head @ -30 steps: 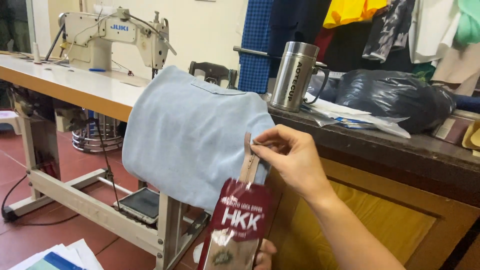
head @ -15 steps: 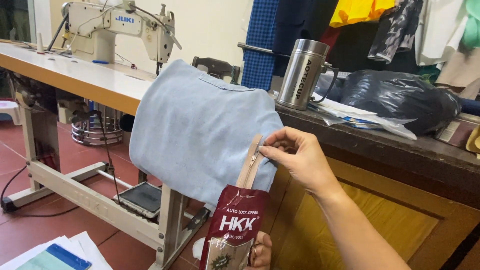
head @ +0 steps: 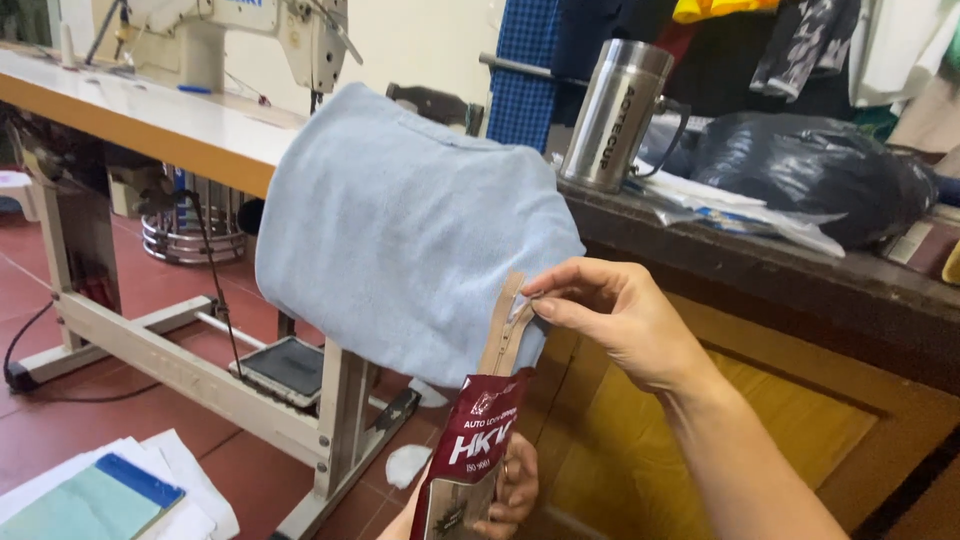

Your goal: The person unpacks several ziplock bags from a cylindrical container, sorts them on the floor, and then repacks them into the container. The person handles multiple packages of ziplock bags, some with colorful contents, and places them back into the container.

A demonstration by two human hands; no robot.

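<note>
1. At the far left, low on the red tile floor (head: pixel 60 420), lies a stack of white papers (head: pixel 190 490) with a flat teal and blue booklet (head: pixel 90 500) on top.
2. Above it stands a sewing table (head: pixel 130 115) with a pale top and a cream sewing machine (head: pixel 250 30) at its back edge.
3. A light blue cloth (head: pixel 400 230) hangs in the middle, draped over something hidden beneath it.
4. Below the cloth, the left hand (head: pixel 505 490) holds a dark red packet (head: pixel 470 455), tall and narrow, with white lettering on its front; the grip is clenched around the packet's lower part.
5. A beige zipper (head: pixel 505 330) sticks upright out of the packet's open top, just in front of the cloth's lower edge.
6. The right hand (head: pixel 620 320) pinches the zipper's upper end between thumb and fingertips; its grip is closed on the zipper.
7. Further right, a steel mug (head: pixel 615 115) with a handle stands on the dark wooden table (head: pixel 780 270), beside a black plastic bag (head: pixel 810 180) resting on clear wrappers.
</note>
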